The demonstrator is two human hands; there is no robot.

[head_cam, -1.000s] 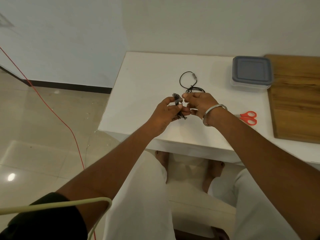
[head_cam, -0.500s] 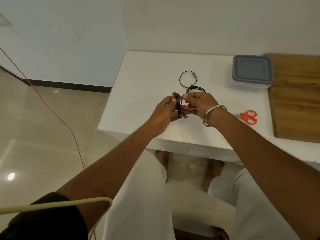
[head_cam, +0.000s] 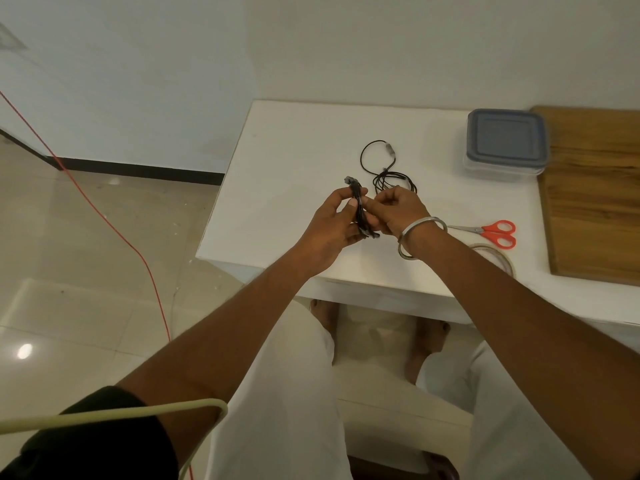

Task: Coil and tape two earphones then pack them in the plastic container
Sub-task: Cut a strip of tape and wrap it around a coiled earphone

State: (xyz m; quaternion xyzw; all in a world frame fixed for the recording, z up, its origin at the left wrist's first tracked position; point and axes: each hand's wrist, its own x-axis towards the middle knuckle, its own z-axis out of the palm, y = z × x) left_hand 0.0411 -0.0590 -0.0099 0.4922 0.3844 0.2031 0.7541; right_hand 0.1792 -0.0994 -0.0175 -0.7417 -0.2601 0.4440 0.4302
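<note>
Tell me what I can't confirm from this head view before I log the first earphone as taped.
- Tape on the coiled earphone: too small, and fingers of both hands cover it.
- Tape roll: half hidden behind the right arm.
- Container: lid on, contents not visible.
- Second earphone: near end hidden behind the right hand.
- Wooden board: cut off by the right edge.

- My right arm covers most of the tape roll [head_cam: 498, 259].
- My right hand [head_cam: 398, 211] hides the near part of the loose earphone [head_cam: 388, 168] on the table.
- I can't tell if tape is on the coiled earphone [head_cam: 360, 213]; it's too small.
- The picture's right edge cuts off the wooden board [head_cam: 595, 188].
- My wrist hides the scissors' [head_cam: 488, 232] blade tips.
</note>
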